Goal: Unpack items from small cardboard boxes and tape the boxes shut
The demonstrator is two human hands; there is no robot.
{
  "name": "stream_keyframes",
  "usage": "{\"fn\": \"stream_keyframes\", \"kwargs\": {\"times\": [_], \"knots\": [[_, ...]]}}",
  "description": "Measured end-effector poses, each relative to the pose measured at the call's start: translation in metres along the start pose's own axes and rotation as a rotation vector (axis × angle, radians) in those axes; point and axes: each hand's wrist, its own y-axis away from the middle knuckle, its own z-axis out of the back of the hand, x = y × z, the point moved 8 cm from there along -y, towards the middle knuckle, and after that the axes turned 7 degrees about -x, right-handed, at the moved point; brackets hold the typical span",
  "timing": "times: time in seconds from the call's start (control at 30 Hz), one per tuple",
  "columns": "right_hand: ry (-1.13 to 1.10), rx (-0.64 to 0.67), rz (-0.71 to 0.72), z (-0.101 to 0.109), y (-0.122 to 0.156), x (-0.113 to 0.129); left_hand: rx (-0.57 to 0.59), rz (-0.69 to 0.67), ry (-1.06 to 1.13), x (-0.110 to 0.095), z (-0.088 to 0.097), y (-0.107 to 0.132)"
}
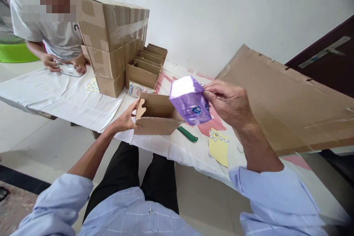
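Observation:
My left hand grips the left end of an open cardboard box, thumb and fingers around its end wall. The box stands near the table's front edge, and its inside looks bare where I can see it. My right hand pinches a shiny purple plastic packet by its right edge. Tilted, the packet hangs just above the box's right end, with a bright white glare on its upper face and a blue logo on its side. A patterned packet lies just behind the box.
Taped cartons are stacked at the back left, beside a row of open boxes. A green curved handle and a yellow sticker sheet lie on the white cloth. A large cardboard sheet leans at right. A co-worker handles a white object.

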Motion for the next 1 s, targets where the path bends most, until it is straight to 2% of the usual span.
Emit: {"fn": "stream_keyframes", "kwargs": {"times": [0.07, 0.13, 0.27, 0.4, 0.5, 0.57, 0.67, 0.73, 0.77, 0.9, 0.93, 1.0], "knots": [[-0.040, -0.022, -0.057, 0.011, 0.008, 0.000, 0.009, -0.016, 0.026, 0.007, -0.004, -0.024], [-0.073, 0.009, -0.098, 0.008, 0.021, 0.000, 0.036, -0.029, 0.055, 0.013, -0.011, -0.045], [-0.151, 0.116, -0.179, -0.022, 0.052, -0.008, 0.088, -0.048, 0.081, 0.021, -0.034, -0.079], [-0.242, 0.163, -0.296, -0.053, 0.076, -0.023, 0.091, -0.080, 0.119, 0.025, -0.061, -0.106], [-0.287, 0.189, -0.350, -0.071, 0.084, -0.031, 0.116, -0.132, 0.169, 0.019, -0.081, -0.122], [-0.315, 0.199, -0.386, -0.079, 0.087, -0.035, 0.117, -0.169, 0.119, 0.010, -0.088, -0.124], [-0.353, 0.208, -0.462, -0.084, 0.092, -0.044, 0.004, -0.185, -0.072, -0.007, -0.074, -0.104], [-0.376, 0.214, -0.511, -0.087, 0.097, -0.049, -0.109, -0.162, -0.155, -0.018, -0.053, -0.076], [-0.390, 0.220, -0.537, -0.089, 0.099, -0.052, -0.122, -0.148, -0.154, -0.024, -0.045, -0.059], [-0.510, 0.292, -0.625, -0.117, 0.110, -0.062, 0.205, -0.113, 0.086, -0.046, -0.049, 0.001], [-0.552, 0.327, -0.642, -0.129, 0.113, -0.064, 0.253, -0.095, 0.143, -0.050, -0.050, 0.010], [-0.636, 0.391, -0.679, -0.155, 0.121, -0.067, 0.272, -0.054, 0.228, -0.054, -0.051, 0.019]]}}
